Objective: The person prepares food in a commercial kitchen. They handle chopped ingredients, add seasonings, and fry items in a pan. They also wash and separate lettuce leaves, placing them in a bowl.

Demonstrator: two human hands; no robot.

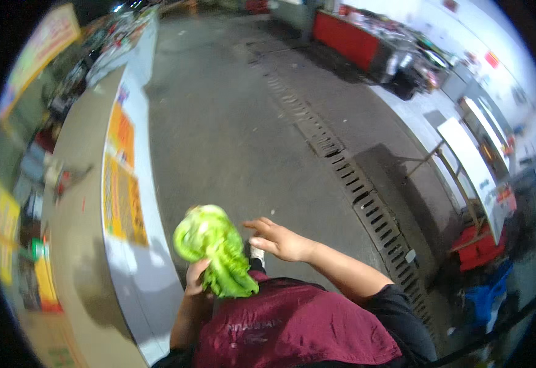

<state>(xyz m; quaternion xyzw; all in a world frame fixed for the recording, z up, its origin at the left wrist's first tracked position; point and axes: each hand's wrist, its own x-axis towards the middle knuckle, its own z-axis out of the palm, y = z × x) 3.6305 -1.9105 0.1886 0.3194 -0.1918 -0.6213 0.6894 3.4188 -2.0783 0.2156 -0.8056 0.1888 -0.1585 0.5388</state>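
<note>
A head of leafy green lettuce point(214, 248) is in front of my body, its pale rounded part up and its frilly leaves hanging toward my dark red apron point(298, 322). My left hand point(197, 276) grips it from the left side; most of those fingers are hidden behind the leaves. To the right of the lettuce, my right hand point(283, 240) is held in the air, fingers stretched out and holding nothing. A gap separates its fingertips from the leaves.
On my left runs a long counter point(87, 184) with yellow posters point(124, 202) on its front. A slotted drain point(366, 202) crosses the grey floor point(231, 122). To the right are a white table point(470, 165), a red crate point(479, 248) and a blue stool point(488, 294).
</note>
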